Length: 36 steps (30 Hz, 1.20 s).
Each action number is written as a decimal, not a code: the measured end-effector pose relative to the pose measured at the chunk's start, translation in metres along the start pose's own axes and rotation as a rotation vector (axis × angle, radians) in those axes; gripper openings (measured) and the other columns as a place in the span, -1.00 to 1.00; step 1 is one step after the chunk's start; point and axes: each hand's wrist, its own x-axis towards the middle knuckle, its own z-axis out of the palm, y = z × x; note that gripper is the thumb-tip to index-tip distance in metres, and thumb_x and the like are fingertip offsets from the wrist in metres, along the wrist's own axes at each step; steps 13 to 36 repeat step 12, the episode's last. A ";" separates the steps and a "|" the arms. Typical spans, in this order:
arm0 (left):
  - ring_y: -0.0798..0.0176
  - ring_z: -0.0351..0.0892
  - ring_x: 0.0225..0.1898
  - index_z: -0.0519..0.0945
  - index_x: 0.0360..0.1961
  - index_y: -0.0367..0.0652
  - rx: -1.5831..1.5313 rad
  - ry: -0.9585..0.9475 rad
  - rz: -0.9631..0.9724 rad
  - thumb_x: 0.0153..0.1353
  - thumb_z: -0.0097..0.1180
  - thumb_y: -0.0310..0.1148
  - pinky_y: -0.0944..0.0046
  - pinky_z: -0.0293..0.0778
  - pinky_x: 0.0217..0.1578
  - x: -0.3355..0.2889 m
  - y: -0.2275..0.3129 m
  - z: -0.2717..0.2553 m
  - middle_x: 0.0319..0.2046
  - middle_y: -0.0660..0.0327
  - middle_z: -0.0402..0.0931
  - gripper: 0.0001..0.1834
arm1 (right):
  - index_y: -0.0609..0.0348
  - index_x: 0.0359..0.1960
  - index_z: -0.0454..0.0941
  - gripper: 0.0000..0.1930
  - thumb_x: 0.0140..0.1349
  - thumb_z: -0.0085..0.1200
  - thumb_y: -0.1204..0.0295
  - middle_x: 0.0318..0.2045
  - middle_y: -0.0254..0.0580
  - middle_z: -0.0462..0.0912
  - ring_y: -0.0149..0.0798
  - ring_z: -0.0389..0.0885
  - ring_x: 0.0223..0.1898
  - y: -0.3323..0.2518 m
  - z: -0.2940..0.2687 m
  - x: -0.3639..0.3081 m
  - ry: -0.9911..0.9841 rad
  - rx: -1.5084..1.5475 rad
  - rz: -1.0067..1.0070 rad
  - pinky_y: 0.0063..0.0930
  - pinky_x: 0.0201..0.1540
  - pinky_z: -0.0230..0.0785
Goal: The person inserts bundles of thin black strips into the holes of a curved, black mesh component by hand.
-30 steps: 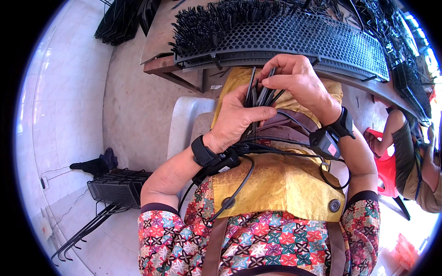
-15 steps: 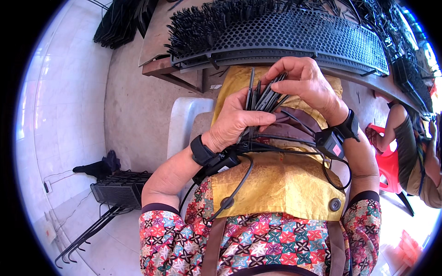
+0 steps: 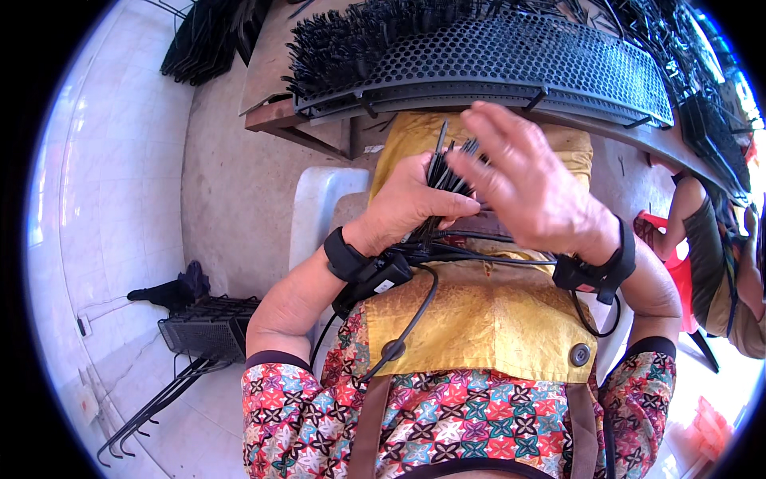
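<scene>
My left hand is closed round a bundle of thin dark rods, thumb across the front, above my lap. One rod stands up higher than the others. To the right of the bundle, my right hand is blurred by motion. Its fingers are stretched out and apart, with nothing seen in them; they overlap the bundle's right side, and touching cannot be made out. Beyond both hands, a black perforated rack lies on a table, with many dark pieces packed upright along its left part.
The brown table edge runs in front of me. A white plastic seat is at my left. Wire racks stand on the floor at lower left. Cables cross my yellow apron. Another person sits at far right by a red chair.
My right hand has come off the bundle, its fingers opening out, and its wrist has shifted down and right. The left hand keeps its hold almost in place.
</scene>
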 end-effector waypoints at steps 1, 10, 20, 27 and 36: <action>0.47 0.42 -0.59 0.48 -0.30 -0.24 0.017 -0.021 -0.029 -0.04 0.23 -0.53 0.48 0.31 -0.61 0.000 0.002 -0.001 -0.55 0.31 0.45 -0.75 | 0.29 0.06 0.33 -0.43 -0.08 0.13 0.45 0.03 0.33 0.35 0.31 0.26 0.15 -0.007 0.003 0.001 -0.040 -0.036 -0.041 0.11 0.07 0.25; 0.41 0.46 -0.61 0.48 -0.31 -0.27 0.011 -0.137 -0.140 -0.15 0.21 -0.61 0.44 0.33 -0.67 0.002 0.010 -0.006 -0.55 0.24 0.45 -0.70 | 0.47 -0.02 0.33 -0.36 -0.04 0.11 0.16 -0.11 0.34 0.45 0.25 0.39 0.02 -0.007 0.033 0.001 -0.144 -0.167 -0.186 0.10 0.05 0.22; 0.38 0.48 -0.61 0.39 -0.14 -0.27 0.054 -0.142 -0.134 -0.14 0.20 -0.63 0.44 0.35 -0.67 0.005 0.005 -0.007 -0.54 0.23 0.46 -0.54 | 0.48 0.03 0.28 -0.31 -0.03 0.12 0.14 -0.10 0.33 0.45 0.22 0.39 0.04 -0.011 0.032 0.001 -0.254 -0.018 -0.074 0.10 0.06 0.21; 0.38 0.48 -0.61 0.39 -0.14 -0.27 0.054 -0.142 -0.134 -0.14 0.20 -0.63 0.44 0.35 -0.67 0.005 0.005 -0.007 -0.54 0.23 0.46 -0.54 | 0.48 0.03 0.28 -0.31 -0.03 0.12 0.14 -0.10 0.33 0.45 0.22 0.39 0.04 -0.011 0.032 0.001 -0.254 -0.018 -0.074 0.10 0.06 0.21; 0.38 0.48 -0.61 0.39 -0.14 -0.27 0.054 -0.142 -0.134 -0.14 0.20 -0.63 0.44 0.35 -0.67 0.005 0.005 -0.007 -0.54 0.23 0.46 -0.54 | 0.48 0.03 0.28 -0.31 -0.03 0.12 0.14 -0.10 0.33 0.45 0.22 0.39 0.04 -0.011 0.032 0.001 -0.254 -0.018 -0.074 0.10 0.06 0.21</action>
